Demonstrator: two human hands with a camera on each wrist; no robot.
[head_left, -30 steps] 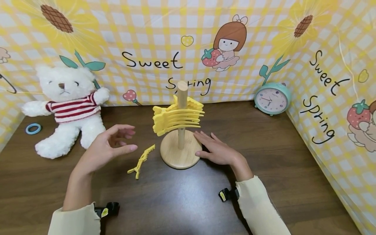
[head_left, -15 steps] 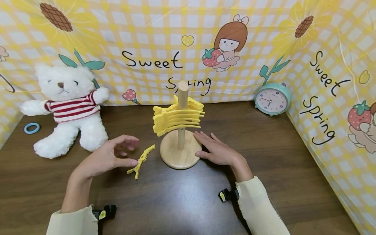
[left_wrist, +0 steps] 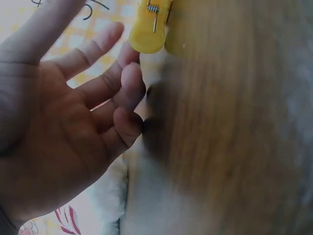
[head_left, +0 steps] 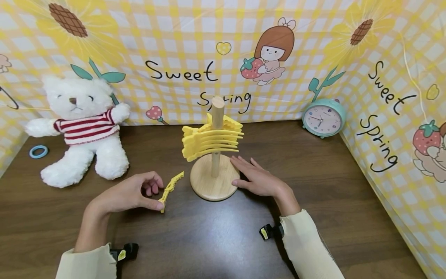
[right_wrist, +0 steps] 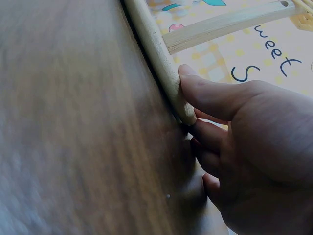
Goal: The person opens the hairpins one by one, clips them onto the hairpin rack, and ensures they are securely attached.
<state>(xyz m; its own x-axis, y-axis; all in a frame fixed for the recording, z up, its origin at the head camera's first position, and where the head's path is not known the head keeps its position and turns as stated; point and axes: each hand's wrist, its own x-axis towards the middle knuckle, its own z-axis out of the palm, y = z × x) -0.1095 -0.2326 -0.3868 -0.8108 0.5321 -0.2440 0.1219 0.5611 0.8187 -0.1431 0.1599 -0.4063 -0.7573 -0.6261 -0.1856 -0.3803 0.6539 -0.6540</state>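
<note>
A yellow alligator hair clip [head_left: 169, 188] lies on the table left of the wooden stand. My left hand [head_left: 127, 193] is beside it, thumb tip overlapping the handle end, other fingers loosely bent. In the left wrist view the clip's handle [left_wrist: 146, 36] and coil spring show near a fingertip. The stand has a round base [head_left: 202, 182] and an upright post [head_left: 218, 110]; several similar yellow clips [head_left: 209, 140] are stacked around the post. With fingers extended, my right hand [head_left: 259, 181] rests against the base's right rim; its thumb [right_wrist: 205, 95] lies at the edge.
A white teddy bear [head_left: 83, 131] in a striped shirt sits at the back left, with a blue ring [head_left: 38, 152] beside it. At the back right stands a mint alarm clock [head_left: 322, 117]. Patterned cloth [head_left: 174, 35] walls off the table's back and sides.
My left hand has moved down and toward the loose clip, its fingers bending more and its thumb coming over the handle end. The right hand stays at the base.
</note>
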